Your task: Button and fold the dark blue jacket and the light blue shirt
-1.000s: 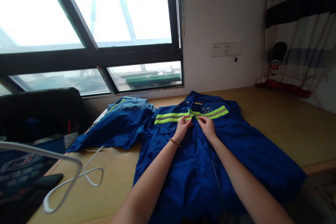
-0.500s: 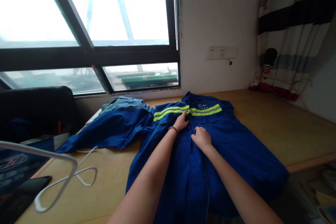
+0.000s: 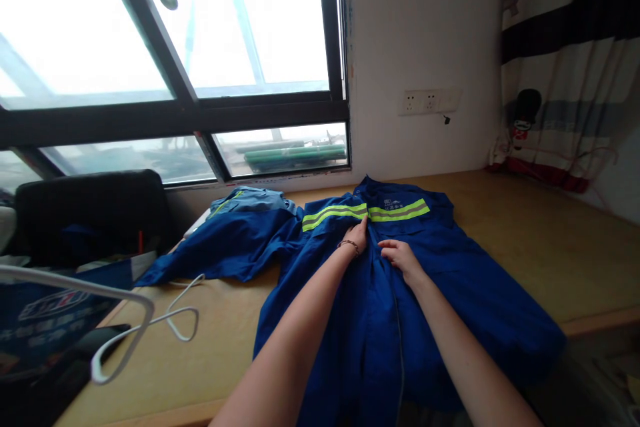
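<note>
A dark blue work jacket [image 3: 460, 307] lies spread with its front up, a yellow-green and grey reflective stripe [image 3: 400, 211] across its chest. My left hand [image 3: 357, 236], with a beaded bracelet at the wrist, is closed on the jacket's front edge just below where the two stripe halves meet. The fingertips are partly hidden. Right of the front opening, my right hand [image 3: 400, 257] hovers at or just over the cloth, its fingers loosely stretched toward the edge. A blue sleeve [image 3: 225, 243] reaches out to the left.
Light blue folded clothing [image 3: 255, 200] lies behind the sleeve. A white cable [image 3: 175, 320] loops over the yellowish tabletop [image 3: 225, 347] at left. A black chair back [image 3: 95, 207] stands near the window. Wall sockets [image 3: 420, 103] and a curtain [image 3: 570, 80] are at right.
My right hand has loosened from the jacket's front edge, its fingers now straighter. My left hand has slid slightly down from the stripe. The view has shifted a little left.
</note>
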`<state>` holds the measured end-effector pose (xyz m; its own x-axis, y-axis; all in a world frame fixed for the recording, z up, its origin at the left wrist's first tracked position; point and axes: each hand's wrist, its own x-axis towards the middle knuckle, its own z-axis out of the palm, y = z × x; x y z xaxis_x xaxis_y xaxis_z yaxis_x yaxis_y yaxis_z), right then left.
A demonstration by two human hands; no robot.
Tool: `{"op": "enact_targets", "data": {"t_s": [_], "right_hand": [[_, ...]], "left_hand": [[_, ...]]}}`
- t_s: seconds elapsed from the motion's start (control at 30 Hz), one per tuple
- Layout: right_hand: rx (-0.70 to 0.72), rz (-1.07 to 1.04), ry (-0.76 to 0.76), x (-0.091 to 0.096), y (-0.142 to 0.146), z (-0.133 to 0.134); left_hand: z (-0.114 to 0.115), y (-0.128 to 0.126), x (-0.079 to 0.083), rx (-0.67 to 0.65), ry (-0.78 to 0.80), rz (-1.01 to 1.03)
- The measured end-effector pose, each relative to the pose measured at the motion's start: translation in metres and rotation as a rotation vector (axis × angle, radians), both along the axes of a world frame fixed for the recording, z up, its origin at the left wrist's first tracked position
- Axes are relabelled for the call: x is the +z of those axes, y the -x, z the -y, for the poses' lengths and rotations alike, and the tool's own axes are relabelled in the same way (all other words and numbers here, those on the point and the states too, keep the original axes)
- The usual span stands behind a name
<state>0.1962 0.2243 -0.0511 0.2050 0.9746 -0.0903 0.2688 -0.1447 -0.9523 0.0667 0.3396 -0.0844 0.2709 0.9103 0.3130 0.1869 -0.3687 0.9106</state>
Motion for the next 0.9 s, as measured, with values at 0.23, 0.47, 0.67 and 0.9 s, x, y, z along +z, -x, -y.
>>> {"op": "enact_targets", "data": {"t_s": [0.23, 0.47, 0.67, 0.9], "right_hand": [[-0.001, 0.397, -0.14, 0.001, 0.007, 0.001], [0.218, 0.129, -0.096, -0.007, 0.003, -0.004], [0.048, -0.146, -0.055, 0.001, 0.002, 0.001], [0.109, -0.532, 0.07, 0.019, -0.007, 0.008]], "left_hand": [[0.029, 0.024, 0.012, -0.024, 0.018, -0.118], [0.064, 0.031, 0.013, -0.006, -0.236, -0.343], [0.073, 0.031, 0.02, -0.017, -0.189, -0.175], [0.079, 0.029, 0.031, -0.108, 0.33, 0.308]]}}
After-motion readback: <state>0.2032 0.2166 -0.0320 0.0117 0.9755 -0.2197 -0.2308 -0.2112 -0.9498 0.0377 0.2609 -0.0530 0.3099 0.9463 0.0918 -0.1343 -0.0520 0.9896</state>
